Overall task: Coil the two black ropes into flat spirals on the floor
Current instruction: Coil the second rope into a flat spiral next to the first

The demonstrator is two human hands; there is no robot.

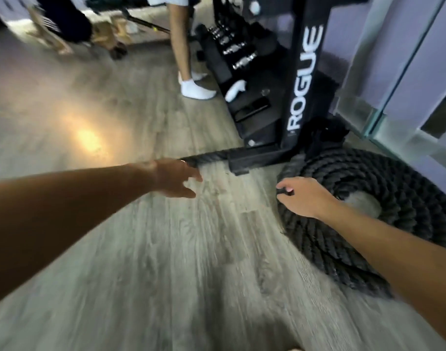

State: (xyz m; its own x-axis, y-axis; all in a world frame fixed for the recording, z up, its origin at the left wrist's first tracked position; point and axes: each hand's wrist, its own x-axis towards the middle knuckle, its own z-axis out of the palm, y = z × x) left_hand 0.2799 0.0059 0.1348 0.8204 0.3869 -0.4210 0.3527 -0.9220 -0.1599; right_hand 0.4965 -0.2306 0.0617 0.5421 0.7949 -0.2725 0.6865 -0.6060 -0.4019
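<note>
Two hands at two black ropes on a wood floor (166,249).

One black rack (287,102), marked ROGUE, holds a row of dumbbells (238,53), too blurred to count. One rope lies as a coil (406,206) on the floor beside the rack's foot; the right hand (303,197) pinches its outer turn. One straight rope (204,158) runs to the rack's foot, touched by the left hand (176,177), fingers loosely spread. One bystander's leg (184,54) stands near.
</note>
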